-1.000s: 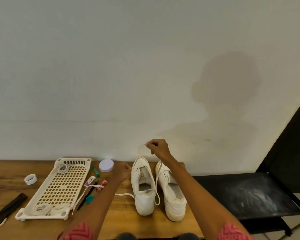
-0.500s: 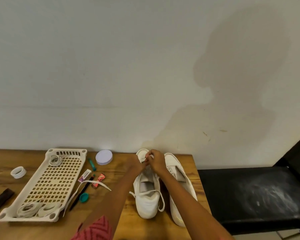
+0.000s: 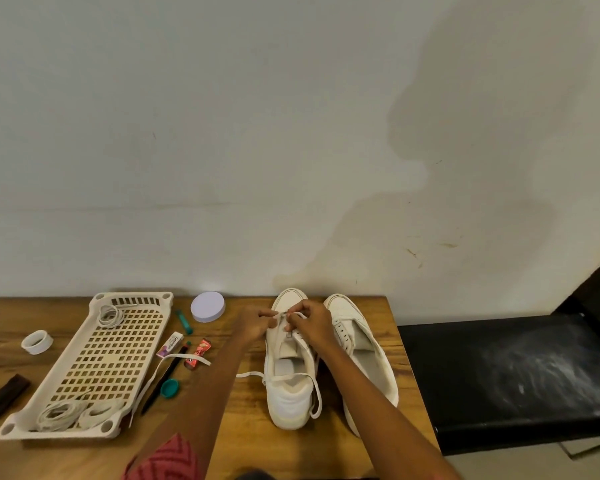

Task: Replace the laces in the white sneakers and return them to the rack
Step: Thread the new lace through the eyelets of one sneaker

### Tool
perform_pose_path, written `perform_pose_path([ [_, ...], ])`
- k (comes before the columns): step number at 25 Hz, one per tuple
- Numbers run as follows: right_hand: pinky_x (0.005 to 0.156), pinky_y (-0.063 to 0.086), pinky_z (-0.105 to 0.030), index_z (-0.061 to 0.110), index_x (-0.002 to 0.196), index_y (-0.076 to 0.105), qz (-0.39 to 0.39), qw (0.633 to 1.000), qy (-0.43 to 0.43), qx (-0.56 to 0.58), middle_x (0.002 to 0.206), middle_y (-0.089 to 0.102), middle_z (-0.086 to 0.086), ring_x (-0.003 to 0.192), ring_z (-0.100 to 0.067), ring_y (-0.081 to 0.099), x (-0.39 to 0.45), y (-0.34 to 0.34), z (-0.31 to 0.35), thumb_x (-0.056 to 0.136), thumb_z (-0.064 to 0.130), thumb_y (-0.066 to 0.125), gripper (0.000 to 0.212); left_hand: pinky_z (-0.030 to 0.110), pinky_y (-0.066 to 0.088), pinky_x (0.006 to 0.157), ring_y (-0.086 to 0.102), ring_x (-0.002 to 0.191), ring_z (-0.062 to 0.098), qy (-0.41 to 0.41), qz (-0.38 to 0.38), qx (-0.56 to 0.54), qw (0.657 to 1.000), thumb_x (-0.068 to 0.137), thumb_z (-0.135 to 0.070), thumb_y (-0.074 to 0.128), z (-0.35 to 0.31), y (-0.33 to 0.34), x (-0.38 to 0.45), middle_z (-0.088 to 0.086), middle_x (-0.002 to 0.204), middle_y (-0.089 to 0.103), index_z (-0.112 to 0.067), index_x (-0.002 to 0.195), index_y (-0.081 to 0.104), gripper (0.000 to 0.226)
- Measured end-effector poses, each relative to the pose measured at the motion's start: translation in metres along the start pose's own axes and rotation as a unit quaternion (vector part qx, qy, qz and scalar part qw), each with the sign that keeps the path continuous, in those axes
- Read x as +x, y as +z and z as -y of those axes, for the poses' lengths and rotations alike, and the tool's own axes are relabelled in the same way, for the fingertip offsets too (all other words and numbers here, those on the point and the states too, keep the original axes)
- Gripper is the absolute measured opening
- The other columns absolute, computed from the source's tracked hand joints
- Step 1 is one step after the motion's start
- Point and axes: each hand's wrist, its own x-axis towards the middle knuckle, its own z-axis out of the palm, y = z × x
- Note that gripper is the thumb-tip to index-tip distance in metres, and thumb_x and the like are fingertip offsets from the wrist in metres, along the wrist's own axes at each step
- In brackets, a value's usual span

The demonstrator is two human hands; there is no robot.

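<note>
Both hands work at the toe end of the left sneaker (image 3: 289, 382) on the wooden desk (image 3: 243, 441). The left hand (image 3: 253, 323) and right hand (image 3: 310, 323) each pinch the flat white lace (image 3: 315, 393), whose loose ends trail past the heel. The right sneaker (image 3: 364, 355) stands just beside, unlaced. A perforated plastic rack (image 3: 94, 368) lies to the left, holding coiled laces (image 3: 63, 414).
</note>
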Motion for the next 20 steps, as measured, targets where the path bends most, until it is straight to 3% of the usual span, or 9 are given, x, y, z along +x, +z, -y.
perform_pose_path([
  [4,0.065,0.056,-0.035,0.015,0.070,0.065,0.000,1.000,-0.006,-0.001,0.070,0.069,-0.006,0.063,-0.021,0.068,0.0019,0.0030,0.0009,0.076,0.005,0.068,0.013,0.030,0.051,0.075,0.059,0.090,0.024,-0.009,-0.012,-0.052,0.999,0.084,0.002,0.062,0.0041,0.0027,-0.0001,0.019,0.111,0.067,0.002,0.108,0.068,0.025],
  [8,0.065,0.056,-0.040,0.013,0.067,0.060,0.009,0.998,0.060,0.034,0.066,0.068,-0.007,0.057,-0.019,0.068,0.0027,0.0004,0.0009,0.077,-0.002,0.067,0.020,0.033,0.052,0.081,0.060,0.095,0.029,-0.022,-0.015,-0.056,0.998,0.084,0.001,0.062,0.0042,0.0049,0.0011,0.017,0.112,0.066,0.001,0.108,0.068,0.025],
  [12,0.061,0.054,-0.031,0.001,0.077,0.067,0.030,0.998,0.058,-0.011,0.061,0.065,-0.004,0.044,-0.006,0.062,0.0058,-0.0011,0.0069,0.078,-0.001,0.066,0.003,0.028,0.051,0.071,0.058,0.089,0.024,-0.026,-0.017,-0.072,0.997,0.083,0.004,0.062,0.0053,0.0067,0.0001,0.020,0.111,0.066,0.002,0.107,0.068,0.025],
  [14,0.058,0.052,-0.025,-0.001,0.075,0.068,0.022,0.997,0.041,-0.060,0.055,0.063,-0.001,0.040,-0.003,0.060,0.0070,0.0011,0.0085,0.077,0.002,0.066,0.004,0.023,0.048,0.064,0.057,0.087,0.022,-0.031,-0.018,-0.084,0.996,0.082,0.005,0.062,0.0058,0.0064,-0.0025,0.021,0.110,0.066,0.002,0.107,0.068,0.026],
  [20,0.064,0.054,-0.032,0.006,0.067,0.066,0.033,0.989,0.004,-0.147,0.065,0.070,-0.015,0.047,-0.008,0.060,0.0101,0.0049,0.0041,0.077,0.004,0.063,0.010,0.018,0.045,0.057,0.056,0.084,0.021,-0.044,0.000,-0.120,0.992,0.084,0.005,0.061,0.0047,0.0043,-0.0060,0.019,0.111,0.065,0.003,0.108,0.067,0.026],
])
